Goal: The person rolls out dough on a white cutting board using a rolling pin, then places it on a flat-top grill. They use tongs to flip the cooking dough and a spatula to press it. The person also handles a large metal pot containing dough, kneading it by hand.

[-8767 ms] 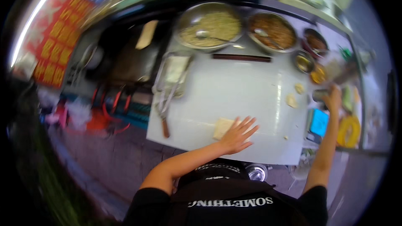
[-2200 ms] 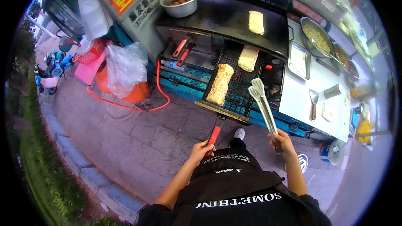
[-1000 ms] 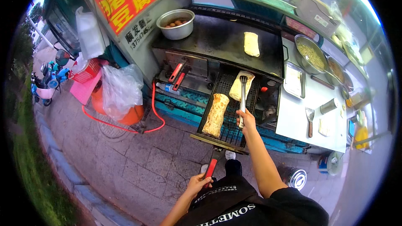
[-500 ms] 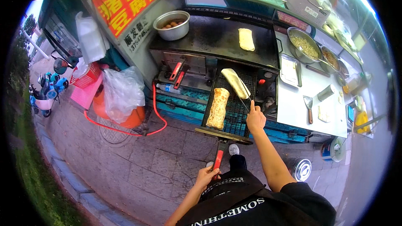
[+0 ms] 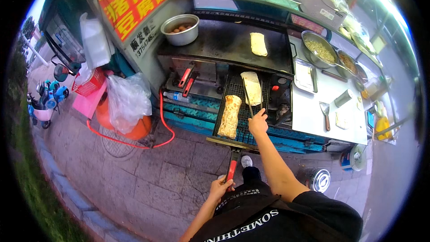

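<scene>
My left hand [image 5: 219, 189] is closed round the red handle [image 5: 231, 170] of a pulled-out wire grill drawer [image 5: 244, 130]. In my right hand [image 5: 258, 124] is a pair of metal tongs [image 5: 247, 101], reaching over the drawer. Their arms run along a pale folded flatbread [image 5: 252, 88] in the drawer's far right part; whether they grip it I cannot tell. To its left lies a browned, spotted flatbread [image 5: 229, 116]. Above the drawer is a black griddle [image 5: 219, 40], with another pale flatbread [image 5: 258, 45] on its right half.
A metal pot [image 5: 180, 30] stands on the griddle's left. On the white counter [image 5: 309, 112] at right are bowls of filling [image 5: 319, 49], a metal tray [image 5: 305, 76] and a scraper [image 5: 326, 116]. An orange gas cylinder [image 5: 136, 127] with a red hose [image 5: 162, 112] stands at left.
The pale flatbread in the drawer, tilted on the tongs before, now lies flatter on the rack. My right hand has shifted slightly left; my left hand stays on the handle.
</scene>
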`<move>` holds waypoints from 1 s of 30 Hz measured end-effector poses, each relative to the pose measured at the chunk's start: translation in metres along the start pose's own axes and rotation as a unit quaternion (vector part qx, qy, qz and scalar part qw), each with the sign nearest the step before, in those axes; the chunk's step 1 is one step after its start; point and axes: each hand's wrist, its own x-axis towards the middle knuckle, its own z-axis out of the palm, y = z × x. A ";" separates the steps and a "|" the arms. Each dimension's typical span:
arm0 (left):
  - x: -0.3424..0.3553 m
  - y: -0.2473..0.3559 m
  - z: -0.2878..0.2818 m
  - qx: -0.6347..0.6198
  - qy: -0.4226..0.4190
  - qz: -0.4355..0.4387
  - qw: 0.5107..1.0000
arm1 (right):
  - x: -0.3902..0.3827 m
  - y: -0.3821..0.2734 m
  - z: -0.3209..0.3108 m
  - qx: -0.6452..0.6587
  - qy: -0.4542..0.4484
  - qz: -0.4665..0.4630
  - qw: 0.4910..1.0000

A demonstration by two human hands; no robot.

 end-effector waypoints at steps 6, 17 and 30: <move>-0.002 0.001 -0.001 0.001 -0.009 0.005 1.000 | 0.010 -0.039 0.007 0.061 0.008 0.063 0.996; -0.002 0.010 0.005 0.017 -0.005 -0.006 1.000 | 0.025 -0.018 0.001 0.043 0.022 0.032 0.998; 0.003 0.002 -0.003 0.014 0.008 -0.055 0.998 | -0.024 0.192 -0.101 0.398 -0.472 0.007 0.787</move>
